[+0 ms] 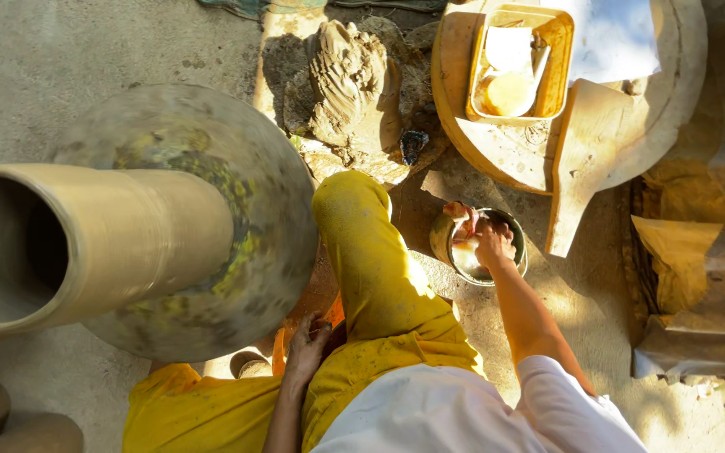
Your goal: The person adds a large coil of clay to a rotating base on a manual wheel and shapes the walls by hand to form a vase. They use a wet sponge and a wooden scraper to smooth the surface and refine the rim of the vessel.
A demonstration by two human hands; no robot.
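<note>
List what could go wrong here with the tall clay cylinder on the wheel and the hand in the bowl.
The tall tan clay cylinder stands unsupported on the blurred, apparently spinning round wheel; it might wobble or slump. The right hand, dipping into the small metal bowl beside the yellow-trousered knee, could tip it.

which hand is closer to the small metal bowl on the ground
Right. The right hand reaches into the metal bowl, fingers over its contents. The left hand is well away from it, resting by the yellow trouser leg near the wheel.
</note>
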